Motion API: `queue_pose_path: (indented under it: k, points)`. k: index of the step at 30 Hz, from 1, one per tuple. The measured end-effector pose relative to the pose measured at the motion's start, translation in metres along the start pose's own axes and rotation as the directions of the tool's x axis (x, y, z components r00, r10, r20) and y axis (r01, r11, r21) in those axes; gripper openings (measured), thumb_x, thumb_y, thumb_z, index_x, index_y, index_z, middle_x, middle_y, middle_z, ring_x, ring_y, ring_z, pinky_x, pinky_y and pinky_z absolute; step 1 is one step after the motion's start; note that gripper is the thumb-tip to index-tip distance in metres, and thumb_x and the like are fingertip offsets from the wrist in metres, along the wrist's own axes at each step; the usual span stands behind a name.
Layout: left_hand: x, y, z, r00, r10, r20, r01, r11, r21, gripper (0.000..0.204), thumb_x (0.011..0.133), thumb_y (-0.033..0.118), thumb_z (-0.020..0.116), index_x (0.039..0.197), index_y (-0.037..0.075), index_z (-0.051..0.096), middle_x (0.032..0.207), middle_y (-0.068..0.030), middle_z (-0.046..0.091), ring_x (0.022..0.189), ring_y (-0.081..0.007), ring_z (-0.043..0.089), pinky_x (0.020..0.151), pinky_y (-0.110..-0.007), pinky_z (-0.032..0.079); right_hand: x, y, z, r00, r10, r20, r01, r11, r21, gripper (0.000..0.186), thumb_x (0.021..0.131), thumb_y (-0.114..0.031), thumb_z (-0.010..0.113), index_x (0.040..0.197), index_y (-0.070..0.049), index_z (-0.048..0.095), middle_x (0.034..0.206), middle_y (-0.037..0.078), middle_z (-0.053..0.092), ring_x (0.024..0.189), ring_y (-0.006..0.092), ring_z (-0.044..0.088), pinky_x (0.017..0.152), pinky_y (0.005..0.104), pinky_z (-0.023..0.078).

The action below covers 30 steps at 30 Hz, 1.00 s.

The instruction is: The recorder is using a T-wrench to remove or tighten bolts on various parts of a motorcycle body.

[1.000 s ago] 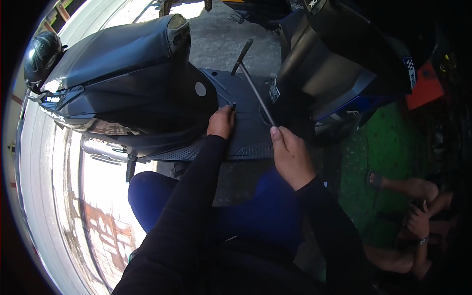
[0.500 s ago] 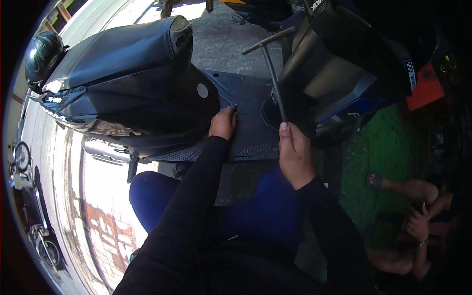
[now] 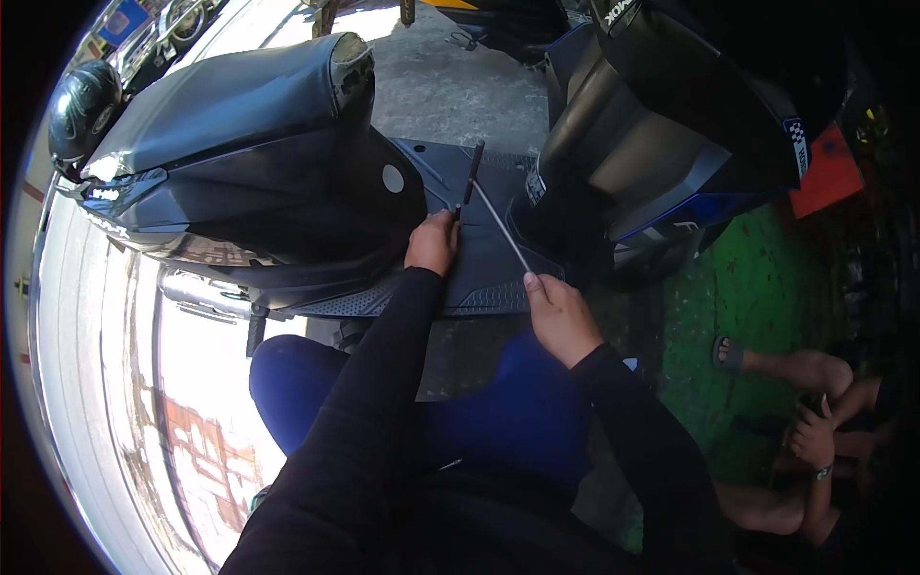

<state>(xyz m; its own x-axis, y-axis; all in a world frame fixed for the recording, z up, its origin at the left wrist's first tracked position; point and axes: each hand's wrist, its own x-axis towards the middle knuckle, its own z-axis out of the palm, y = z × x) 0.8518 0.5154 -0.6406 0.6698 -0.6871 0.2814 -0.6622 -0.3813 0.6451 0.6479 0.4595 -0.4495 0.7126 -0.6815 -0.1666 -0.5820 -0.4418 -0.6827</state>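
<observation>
My right hand (image 3: pixel 563 319) is closed round the lower end of a T-handle wrench (image 3: pixel 503 226). The wrench's metal shaft slants up and left, with its dark crossbar just right of my left hand. My left hand (image 3: pixel 432 244) rests at the scooter's footboard (image 3: pixel 484 259), fingers closed on a small dark piece (image 3: pixel 457 212) whose tip alone shows. What it is, and whether it is fixed to the footboard, I cannot tell. Left of that hand is the dark scooter body (image 3: pixel 287 201) with its worn black seat (image 3: pixel 240 91).
The scooter's front shield (image 3: pixel 632 144) rises on the right. A black helmet (image 3: pixel 84 113) sits behind the seat. At lower right a seated person's sandalled foot (image 3: pixel 728 353) rests on green floor (image 3: pixel 738 287). Another motorbike (image 3: pixel 498 24) stands beyond the scooter.
The wrench has swung left and lower, bringing its crossbar beside my left hand. My right hand has moved slightly left and nearer to me. My left hand has stayed nearly still.
</observation>
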Motion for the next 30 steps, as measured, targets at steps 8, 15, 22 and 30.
queue_pose_path:
  k: [8, 15, 22, 30]
  points:
    - [-0.002, -0.001, 0.0, 1.0, 0.008, -0.002, -0.008, 1.0, -0.015, 0.012, 0.09, 0.013, 0.061, 0.096, 0.002, 0.062, 0.088, -0.0188, 0.067, 0.077, -0.0397, 0.064, 0.073, -0.045, 0.051, -0.006, 0.01, 0.007, 0.996, -0.059, -0.064, 0.067, 0.987, 0.147, 0.044, 0.106, -0.033, 0.04, 0.088, 0.001, 0.059, 0.072, 0.016, 0.062, 0.064, 0.033, 0.056, 0.062, 0.0456, 0.042]
    - [-0.006, -0.006, 0.004, 0.998, 0.054, 0.01, -0.054, 0.998, 0.029, 0.012, 0.088, 0.011, 0.061, 0.095, 0.002, 0.062, 0.089, -0.0186, 0.067, 0.077, -0.0393, 0.064, 0.074, -0.045, 0.052, -0.007, 0.01, -0.009, 0.999, 0.035, 0.028, -0.037, 0.996, 0.083, 0.042, 0.106, -0.033, 0.041, 0.087, 0.001, 0.058, 0.068, 0.014, 0.058, 0.059, 0.0291, 0.051, 0.059, 0.0425, 0.04]
    - [-0.001, 0.002, -0.002, 0.998, -0.003, 0.062, 0.001, 0.999, 0.034, 0.014, 0.088, 0.013, 0.061, 0.095, 0.001, 0.062, 0.093, -0.0185, 0.069, 0.083, -0.0391, 0.065, 0.075, -0.046, 0.052, -0.006, -0.002, -0.025, 0.999, -0.023, -0.027, 0.029, 0.974, 0.223, 0.043, 0.107, -0.033, 0.04, 0.085, 0.0, 0.056, 0.066, 0.01, 0.053, 0.057, 0.0242, 0.046, 0.057, 0.0396, 0.037]
    - [0.001, 0.016, -0.006, 0.99, -0.115, 0.086, 0.115, 0.993, 0.007, 0.023, 0.094, 0.021, 0.059, 0.1, 0.0, 0.063, 0.089, -0.0187, 0.07, 0.079, -0.0404, 0.065, 0.072, -0.046, 0.051, -0.021, 0.018, -0.018, 0.999, 0.023, -0.04, -0.011, 0.962, 0.275, 0.044, 0.107, -0.034, 0.04, 0.084, 0.0, 0.056, 0.064, 0.01, 0.052, 0.056, 0.0233, 0.046, 0.056, 0.0389, 0.036]
